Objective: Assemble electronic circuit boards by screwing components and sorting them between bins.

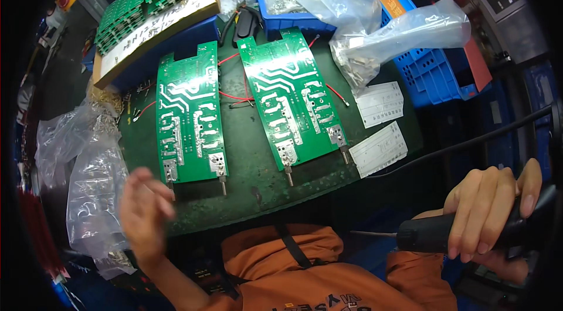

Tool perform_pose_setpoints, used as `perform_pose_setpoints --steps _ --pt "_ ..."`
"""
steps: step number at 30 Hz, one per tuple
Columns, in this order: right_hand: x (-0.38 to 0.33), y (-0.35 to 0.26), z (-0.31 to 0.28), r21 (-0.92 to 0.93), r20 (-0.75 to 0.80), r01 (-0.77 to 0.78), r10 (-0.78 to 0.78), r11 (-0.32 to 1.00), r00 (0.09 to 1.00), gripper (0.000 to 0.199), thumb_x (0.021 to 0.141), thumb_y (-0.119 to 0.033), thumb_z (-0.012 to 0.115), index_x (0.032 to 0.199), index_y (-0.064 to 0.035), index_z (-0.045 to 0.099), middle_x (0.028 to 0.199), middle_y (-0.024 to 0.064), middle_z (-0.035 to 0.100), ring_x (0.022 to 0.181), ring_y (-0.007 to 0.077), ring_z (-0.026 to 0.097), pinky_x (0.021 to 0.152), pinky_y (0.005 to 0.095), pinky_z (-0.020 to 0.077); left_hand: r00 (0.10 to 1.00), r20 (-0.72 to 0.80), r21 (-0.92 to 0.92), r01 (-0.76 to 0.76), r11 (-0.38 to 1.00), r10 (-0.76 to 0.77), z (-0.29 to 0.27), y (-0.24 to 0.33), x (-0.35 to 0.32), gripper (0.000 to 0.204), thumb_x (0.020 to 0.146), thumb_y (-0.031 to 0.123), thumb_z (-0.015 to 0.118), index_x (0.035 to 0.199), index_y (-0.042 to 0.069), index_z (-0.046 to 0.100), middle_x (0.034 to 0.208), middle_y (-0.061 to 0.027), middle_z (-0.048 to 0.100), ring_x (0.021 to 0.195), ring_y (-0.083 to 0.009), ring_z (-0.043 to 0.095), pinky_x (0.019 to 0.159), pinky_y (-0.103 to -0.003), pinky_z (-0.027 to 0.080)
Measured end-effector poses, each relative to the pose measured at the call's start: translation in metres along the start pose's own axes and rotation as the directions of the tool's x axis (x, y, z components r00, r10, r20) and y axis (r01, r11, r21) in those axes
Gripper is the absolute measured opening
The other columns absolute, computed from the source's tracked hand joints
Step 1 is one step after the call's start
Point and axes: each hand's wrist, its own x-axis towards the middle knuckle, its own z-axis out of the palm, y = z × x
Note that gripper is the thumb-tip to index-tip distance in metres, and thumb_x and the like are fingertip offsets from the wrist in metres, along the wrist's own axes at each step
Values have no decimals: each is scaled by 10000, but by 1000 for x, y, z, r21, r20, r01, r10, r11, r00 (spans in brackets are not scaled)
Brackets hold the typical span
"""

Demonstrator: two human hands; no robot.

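Note:
Two green circuit boards lie side by side on the dark green table, the left board (189, 111) and the right board (296, 105). Silvery solder tracks cover both, and metal pins stick out at their near edges. Slightly blurred, my left hand (145, 211) hovers by the near left corner of the left board. Its fingers are loosely bent and apart, with nothing visible in them. Off the table's near right side, my right hand (484, 211) grips a black electric screwdriver (422, 233). Its thin bit points left, away from the boards.
A box (155, 38) of stacked green boards stands back left. Clear plastic bags (97, 188) of small parts lie along the left edge. Behind are a blue bin (287, 20), black-handled pliers (246, 23) and a blue crate (431, 76). Paper slips (380, 102) and a black cable (463, 138) lie right.

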Motion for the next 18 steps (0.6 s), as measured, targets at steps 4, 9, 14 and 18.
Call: perform_pose_setpoints --steps 4,9,14,18 --pt "9 4 1 -6 100 58 -57 998 993 480 798 -246 641 1094 19 371 633 80 518 440 155 516 387 256 486 810 446 -238 517 822 -380 74 -34 -62 148 847 -49 486 968 -7 414 856 -211 615 746 -202 630 642 -277 523" --pt "3 8 -6 299 -44 214 -211 930 977 75 688 76 531 614 69 529 486 134 547 365 229 558 328 290 511 887 390 -531 437 726 -249 129 -81 -77 125 811 -1 590 929 -36 567 814 -157 607 669 -169 592 594 -273 506" --pt "3 26 14 7 -144 317 -312 948 939 481 774 -232 658 1084 34 405 628 57 519 456 151 541 404 252 516 862 440 -680 503 534 -251 143 -90 -84 160 806 28 609 951 -28 571 810 -156 608 633 -163 591 559 -267 503" --pt "5 30 13 52 -139 356 -346 933 928 476 772 -229 660 1077 36 408 626 54 518 456 150 542 404 250 516 828 535 -723 552 415 -168 144 -90 -90 153 836 -7 554 984 -38 574 865 -169 608 693 -172 605 597 -286 526"
